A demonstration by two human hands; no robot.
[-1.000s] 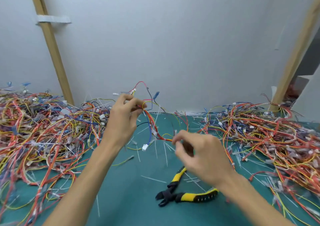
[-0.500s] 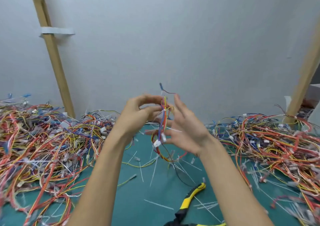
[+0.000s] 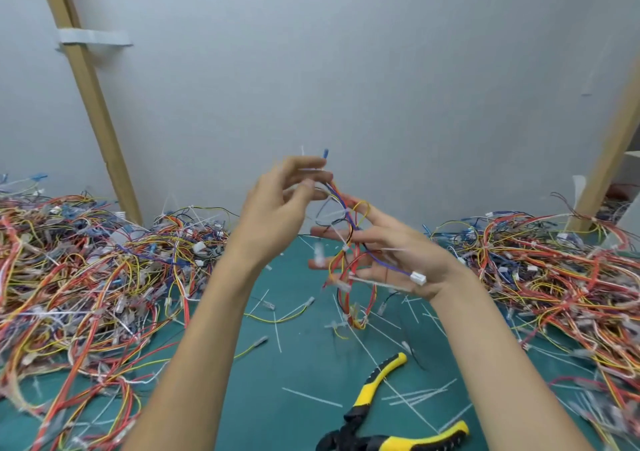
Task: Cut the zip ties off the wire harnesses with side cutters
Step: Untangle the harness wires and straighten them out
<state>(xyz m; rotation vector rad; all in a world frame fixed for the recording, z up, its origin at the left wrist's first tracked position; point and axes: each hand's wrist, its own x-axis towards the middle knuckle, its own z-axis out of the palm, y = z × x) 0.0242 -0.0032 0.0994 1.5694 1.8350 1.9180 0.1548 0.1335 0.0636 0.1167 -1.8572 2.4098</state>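
Head view: harness in hand, cutters idle, lots left to do.
Left hand (image 3: 280,204) is pinching the top of the harness (image 3: 348,260), grip clamped on it, above the bench (image 3: 304,364). Right hand (image 3: 405,260) is spreading under the wires, grip apart. Cutters (image 3: 372,391) are lying beside cut ties (image 3: 311,397). Left pile (image 3: 86,260) and right pile (image 3: 554,270) are flanking; judging far from finished.

Raised over the middle of the tabletop (image 3: 304,398): left hand (image 3: 277,208) higher and to the left, right hand (image 3: 398,253) lower and to the right, wire harness (image 3: 349,242) strung between them and hanging down. Nearer the front, side cutters (image 3: 381,416) among loose cut zip ties (image 3: 311,397). Heaped at either side, left pile (image 3: 86,270) and right pile (image 3: 554,270). Behind everything, wall (image 3: 346,69), with left post (image 3: 90,97) and right post (image 3: 609,145) leaning against it.
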